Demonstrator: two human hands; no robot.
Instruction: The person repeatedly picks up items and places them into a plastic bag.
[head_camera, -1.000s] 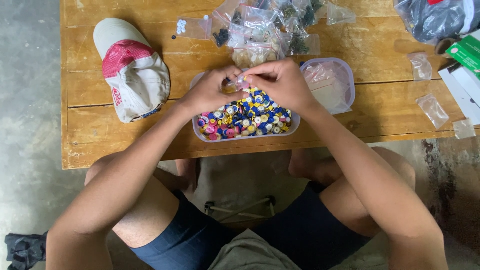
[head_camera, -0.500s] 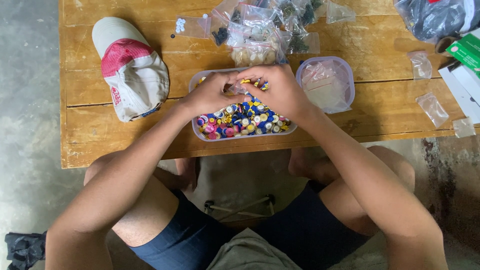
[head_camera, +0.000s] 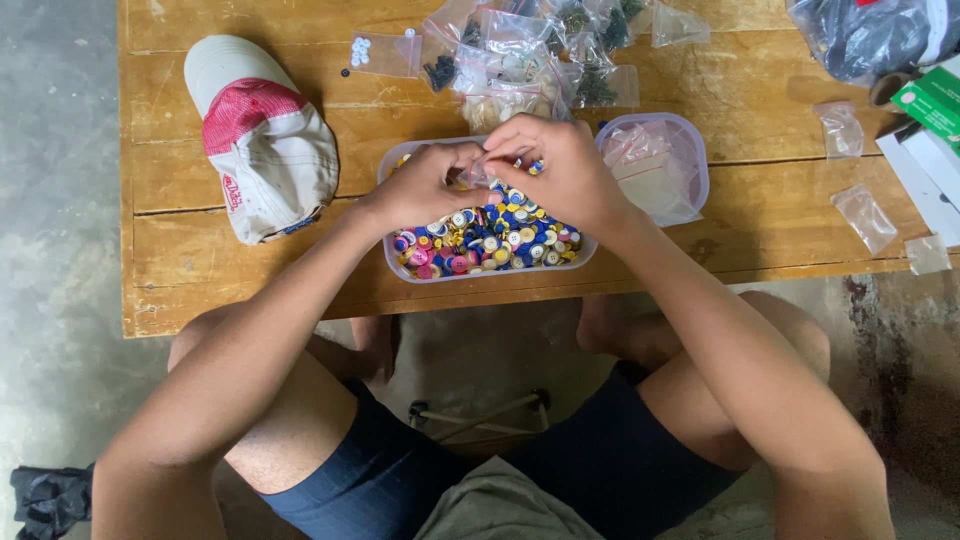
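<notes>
The step in hand looks like bagging buttons: both hands meet over the far rim of the tub (head_camera: 392, 262), a clear plastic box heaped with buttons (head_camera: 490, 240) in blue, yellow, white and pink. The left hand (head_camera: 425, 185) is curled, its fingertips pinched on a small clear bag (head_camera: 478, 176) that shows only as a sliver between the 2 hands. The right hand (head_camera: 560, 170) is also closed down, thumb and fingers pressed together at the same spot; whether it grips the bag's edge or a button I cannot tell, since the fingers hide it. 1 or 2 blue buttons show just under its knuckles. The tub sits at the near edge of the counter (head_camera: 750, 215), touching a second clear tub (head_camera: 695, 165) on its right that holds empty bags. Just beyond the hands lies a pile of filled bags (head_camera: 530, 55); a cap (head_camera: 260, 140) rests well to the left, and loose bags (head_camera: 865, 215) lie to the right. As a judgement, the next move calls for fine fingertip work: the bag's mouth must be held open steadily while small buttons go in, or pressed shut along its strip.
</notes>
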